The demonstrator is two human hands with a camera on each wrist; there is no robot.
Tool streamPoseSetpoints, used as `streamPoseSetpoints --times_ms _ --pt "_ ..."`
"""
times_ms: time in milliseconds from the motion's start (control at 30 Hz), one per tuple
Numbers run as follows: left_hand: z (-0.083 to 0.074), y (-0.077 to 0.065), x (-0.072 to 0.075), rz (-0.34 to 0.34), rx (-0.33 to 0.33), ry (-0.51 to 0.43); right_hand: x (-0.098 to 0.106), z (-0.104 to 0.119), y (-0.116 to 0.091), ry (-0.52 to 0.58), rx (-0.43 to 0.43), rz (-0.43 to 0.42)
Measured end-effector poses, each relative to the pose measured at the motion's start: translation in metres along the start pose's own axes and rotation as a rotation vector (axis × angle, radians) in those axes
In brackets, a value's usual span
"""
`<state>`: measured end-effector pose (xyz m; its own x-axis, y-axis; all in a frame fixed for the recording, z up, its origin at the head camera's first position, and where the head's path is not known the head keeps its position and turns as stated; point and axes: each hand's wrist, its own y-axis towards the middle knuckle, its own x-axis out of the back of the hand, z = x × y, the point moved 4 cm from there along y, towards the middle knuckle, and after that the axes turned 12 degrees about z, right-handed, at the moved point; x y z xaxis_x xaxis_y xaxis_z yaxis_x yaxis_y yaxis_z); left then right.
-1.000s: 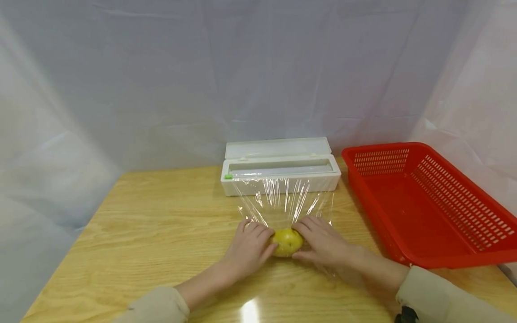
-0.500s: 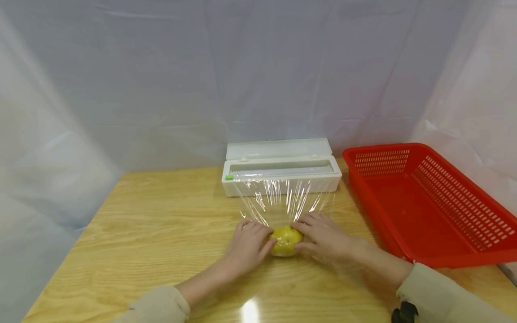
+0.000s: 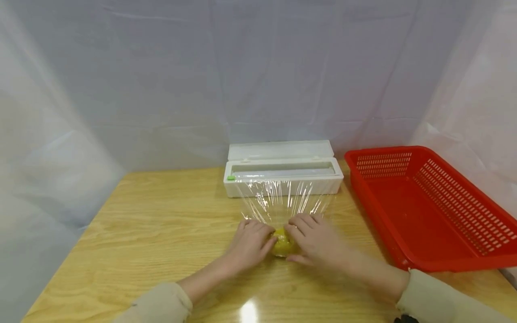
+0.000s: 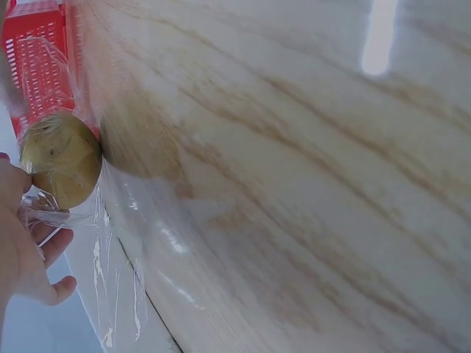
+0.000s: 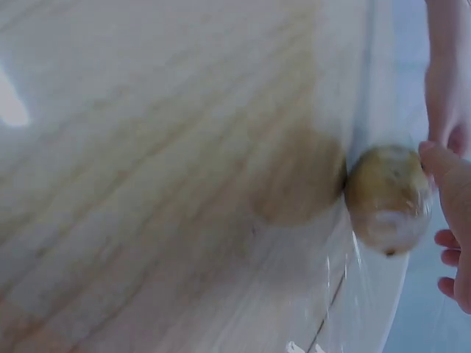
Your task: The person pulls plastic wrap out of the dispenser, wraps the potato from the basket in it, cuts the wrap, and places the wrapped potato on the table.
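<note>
Right hand (image 3: 318, 240) shifted inward over yellow fruit (image 3: 282, 247); left hand (image 3: 249, 242) curled round other side, both gripping it on surface (image 3: 169, 215). Apparently wrapping; next calls for pressing cling film (image 3: 264, 204) snug.

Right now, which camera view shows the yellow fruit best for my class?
The left wrist view: the yellow fruit is large, fairly sharp and barely covered by fingers. The right wrist view shows it large but blurrier. The head view shows it small, partly hidden by the left hand and right hand.
</note>
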<state>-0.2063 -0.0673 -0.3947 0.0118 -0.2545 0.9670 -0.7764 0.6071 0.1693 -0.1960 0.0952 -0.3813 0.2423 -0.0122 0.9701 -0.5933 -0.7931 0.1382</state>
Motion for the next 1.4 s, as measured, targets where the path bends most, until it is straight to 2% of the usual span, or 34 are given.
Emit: streamPoseSetpoints --times_ms 133,400,567,733,1033,1233,1400 --pt "0.001 0.002 0.001 0.01 0.008 -0.016 -0.004 0.014 -0.004 -0.175 0.03 -0.05" --pt "0.005 0.006 0.001 0.096 0.07 -0.089 -0.019 0.012 -0.007 -0.286 0.009 -0.099" --pt "0.01 0.012 -0.001 0.111 0.084 -0.132 -0.027 0.003 -0.002 -0.264 -0.002 -0.127" --pt "0.012 0.017 0.0 0.135 0.093 -0.174 -0.028 -0.006 0.005 -0.181 0.0 -0.129" --pt "0.013 0.018 0.0 0.161 0.103 -0.19 -0.028 -0.018 0.013 -0.027 0.003 0.007" --pt "0.014 0.02 0.0 0.172 0.098 -0.187 -0.026 -0.022 0.011 -0.005 0.006 0.008" --pt "0.015 0.023 0.003 0.19 0.089 -0.166 -0.028 -0.023 0.013 -0.056 0.022 -0.013"
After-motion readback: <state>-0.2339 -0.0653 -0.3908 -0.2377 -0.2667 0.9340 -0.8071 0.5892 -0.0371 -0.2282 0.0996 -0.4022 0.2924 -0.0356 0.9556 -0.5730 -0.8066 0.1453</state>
